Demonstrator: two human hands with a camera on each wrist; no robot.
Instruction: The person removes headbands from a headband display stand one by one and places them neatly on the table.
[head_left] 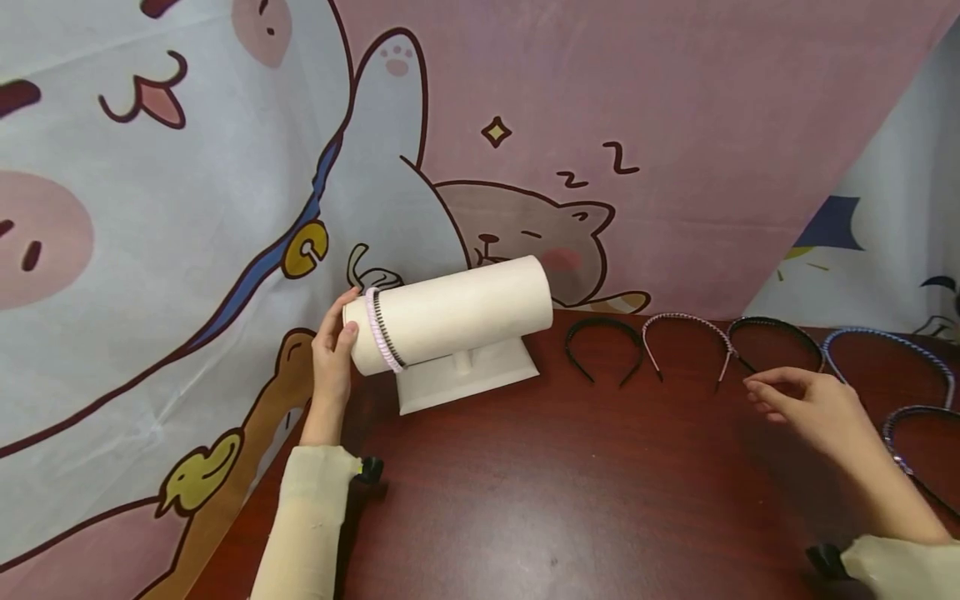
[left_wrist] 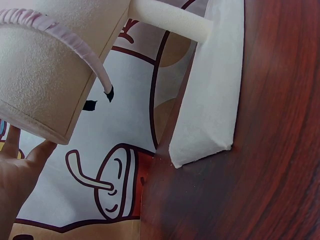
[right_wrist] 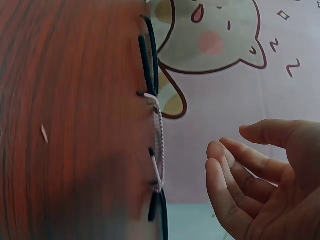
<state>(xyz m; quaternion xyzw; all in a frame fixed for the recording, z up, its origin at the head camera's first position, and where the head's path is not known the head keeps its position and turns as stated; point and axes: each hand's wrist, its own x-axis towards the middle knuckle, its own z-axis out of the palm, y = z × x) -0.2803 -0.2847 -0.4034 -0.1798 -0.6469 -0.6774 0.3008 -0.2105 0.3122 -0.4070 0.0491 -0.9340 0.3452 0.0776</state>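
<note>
Two headbands, one pink (head_left: 377, 337) and one black-toothed (head_left: 388, 332), already ride the white cylinder stand (head_left: 457, 312) near its 9 o'clock end, and more lie in a row on the dark red table (head_left: 525, 492) toward 3 o'clock: a black headband (head_left: 603, 327), a pink-and-white beaded headband (head_left: 686, 320), another black one (head_left: 780, 329), and bluish ones further out. To do this step well, I judge the right hand (head_left: 806, 404) should take the beaded band by its arch rather than a tip, so the prongs stay free to spread over the cylinder, while the other hand keeps the stand from sliding or tipping. The left hand (head_left: 333, 346) sits at the cylinder's 9 o'clock end, fingers curled against its rim, thumb on the front face just beside the pink band, forearm in a cream sleeve running back toward 6 o'clock. The right hand hovers above the table at about 4 o'clock from the stand, fingers loosely spread and slightly bent, holding nothing, its fingertips near the beaded band's prong but apart from it; the wrist view confirms an empty, relaxed palm.
</note>
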